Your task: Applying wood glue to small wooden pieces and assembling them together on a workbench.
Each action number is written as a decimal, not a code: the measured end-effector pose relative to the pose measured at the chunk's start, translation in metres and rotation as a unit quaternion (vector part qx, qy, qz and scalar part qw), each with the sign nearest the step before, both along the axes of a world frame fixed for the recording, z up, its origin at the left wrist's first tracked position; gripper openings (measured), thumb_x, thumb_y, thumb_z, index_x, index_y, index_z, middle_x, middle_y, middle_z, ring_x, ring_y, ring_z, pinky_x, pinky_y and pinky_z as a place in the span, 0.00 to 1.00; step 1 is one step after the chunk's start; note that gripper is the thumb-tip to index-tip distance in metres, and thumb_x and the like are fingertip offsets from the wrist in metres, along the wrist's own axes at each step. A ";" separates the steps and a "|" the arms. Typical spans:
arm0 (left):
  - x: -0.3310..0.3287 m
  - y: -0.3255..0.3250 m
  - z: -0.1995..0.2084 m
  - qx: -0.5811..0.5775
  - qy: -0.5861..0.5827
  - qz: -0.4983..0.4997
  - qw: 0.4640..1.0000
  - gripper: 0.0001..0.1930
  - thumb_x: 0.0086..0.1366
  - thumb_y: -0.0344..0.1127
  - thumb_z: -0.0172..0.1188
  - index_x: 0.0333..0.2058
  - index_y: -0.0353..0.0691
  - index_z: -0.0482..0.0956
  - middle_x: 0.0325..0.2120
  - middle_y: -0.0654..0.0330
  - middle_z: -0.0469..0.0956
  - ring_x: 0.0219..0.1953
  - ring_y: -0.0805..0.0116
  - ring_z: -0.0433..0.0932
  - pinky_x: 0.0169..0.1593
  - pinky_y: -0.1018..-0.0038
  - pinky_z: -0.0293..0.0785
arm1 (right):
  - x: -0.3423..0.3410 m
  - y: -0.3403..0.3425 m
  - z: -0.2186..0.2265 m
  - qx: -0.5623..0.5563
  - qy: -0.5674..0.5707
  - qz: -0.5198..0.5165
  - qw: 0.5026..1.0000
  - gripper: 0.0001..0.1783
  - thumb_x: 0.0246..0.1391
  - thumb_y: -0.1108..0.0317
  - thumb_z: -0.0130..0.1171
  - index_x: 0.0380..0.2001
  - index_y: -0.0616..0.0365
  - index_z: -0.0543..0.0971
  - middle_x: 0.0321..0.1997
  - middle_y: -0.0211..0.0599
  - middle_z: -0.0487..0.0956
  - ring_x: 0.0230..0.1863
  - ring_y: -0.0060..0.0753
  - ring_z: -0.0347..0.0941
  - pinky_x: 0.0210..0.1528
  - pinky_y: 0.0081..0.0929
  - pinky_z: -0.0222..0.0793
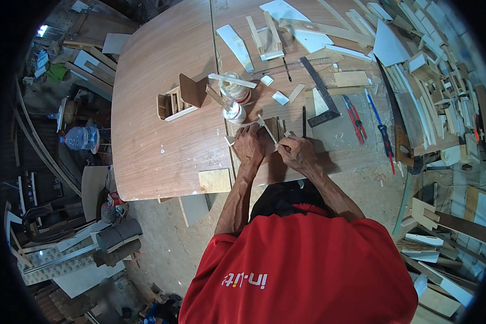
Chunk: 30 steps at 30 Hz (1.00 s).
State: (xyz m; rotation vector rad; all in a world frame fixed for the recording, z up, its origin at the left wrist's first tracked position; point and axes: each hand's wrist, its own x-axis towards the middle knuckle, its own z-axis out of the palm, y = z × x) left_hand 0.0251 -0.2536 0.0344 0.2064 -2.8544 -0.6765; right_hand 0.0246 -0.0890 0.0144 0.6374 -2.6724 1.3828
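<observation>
Near the table's front edge, my right hand (298, 154) is closed in a pinch on the lower end of a thin pale wooden stick (268, 129). The stick slants up and left toward my left hand (249, 144). That hand's fingers are bent and closed over the tabletop; what they hold is hidden. Between the hands lie several narrow wood strips (277, 127). Just beyond my left hand stands a small white jar (234, 113) with a flat stick in it. Behind it is a larger clear jar (233, 89) with a white strip across its top.
A small wooden model (179, 100) stands left of the jars. To the right lie a metal square (319, 94), a red utility knife (355, 120), a blue-handled screwdriver (384, 135) and a handsaw (403, 146). Wood offcuts (426, 102) crowd the right side. A thin board (215, 181) lies at the front edge.
</observation>
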 end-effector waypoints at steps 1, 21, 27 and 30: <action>0.000 0.000 0.001 0.000 0.000 0.000 1.000 0.12 0.44 0.25 0.58 0.32 0.38 0.77 0.32 0.52 0.79 0.40 0.49 0.75 0.44 0.59 0.72 | 0.000 0.000 0.000 0.002 0.000 0.001 1.000 0.07 0.48 0.66 0.58 0.20 0.57 0.77 0.20 0.40 0.75 0.23 0.45 0.74 0.25 0.38 0.70; 0.090 0.021 0.052 0.461 -0.203 0.020 0.863 0.10 0.61 0.34 0.59 0.35 0.31 0.79 0.27 0.58 0.80 0.30 0.72 0.76 0.38 0.73 0.72 | -0.008 0.005 0.010 -0.102 -0.091 -0.028 0.990 0.06 0.52 0.74 0.50 0.30 0.64 0.75 0.25 0.49 0.78 0.28 0.45 0.78 0.30 0.33 0.72; 0.107 0.021 0.016 0.682 -0.269 0.112 0.671 0.12 0.64 0.32 0.56 0.43 0.32 0.74 0.36 0.56 0.79 0.38 0.70 0.77 0.45 0.73 0.74 | -0.011 0.000 0.001 -0.125 -0.105 -0.024 0.986 0.07 0.58 0.71 0.49 0.30 0.63 0.75 0.21 0.41 0.78 0.22 0.34 0.76 0.26 0.29 0.71; 0.104 0.021 0.004 0.770 -0.203 0.165 0.582 0.14 0.65 0.30 0.54 0.49 0.33 0.70 0.43 0.54 0.77 0.45 0.65 0.77 0.50 0.70 0.74 | -0.010 -0.001 -0.002 -0.137 -0.133 -0.026 0.981 0.09 0.59 0.70 0.48 0.31 0.63 0.74 0.21 0.38 0.77 0.22 0.31 0.75 0.26 0.28 0.71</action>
